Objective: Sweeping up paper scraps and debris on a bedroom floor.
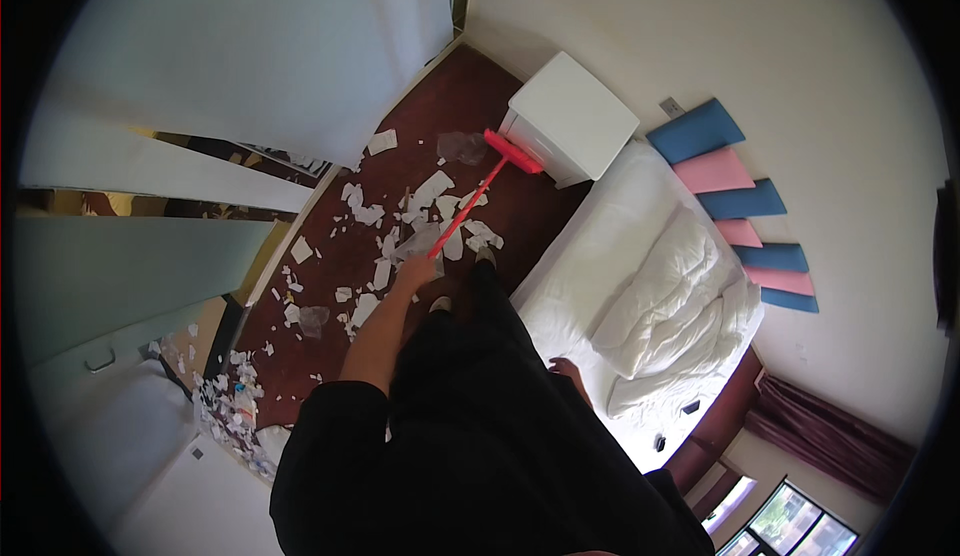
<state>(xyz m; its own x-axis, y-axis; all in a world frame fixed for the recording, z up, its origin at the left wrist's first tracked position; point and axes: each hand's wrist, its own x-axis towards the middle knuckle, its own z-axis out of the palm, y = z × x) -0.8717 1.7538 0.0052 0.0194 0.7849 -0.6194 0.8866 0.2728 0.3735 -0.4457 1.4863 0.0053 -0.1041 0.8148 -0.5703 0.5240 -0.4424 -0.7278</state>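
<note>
My left hand (417, 271) grips the red handle of a broom (471, 201). The red broom head (514, 152) rests at the front of a white nightstand (574, 117). Torn white paper scraps (431, 188) and a clear plastic bag (418, 241) lie on the dark red floor beneath and beside the handle. My right hand (568, 368) hangs beside the bed edge with its fingers loosely apart, and nothing shows in it. Both my feet stand among the scraps.
On the right is a bed with a rumpled white duvet (667, 293). A denser heap of scraps (240, 398) lies at lower left by the doorway. White panels (262, 46) line the left side. More thin plastic (461, 148) lies near the nightstand.
</note>
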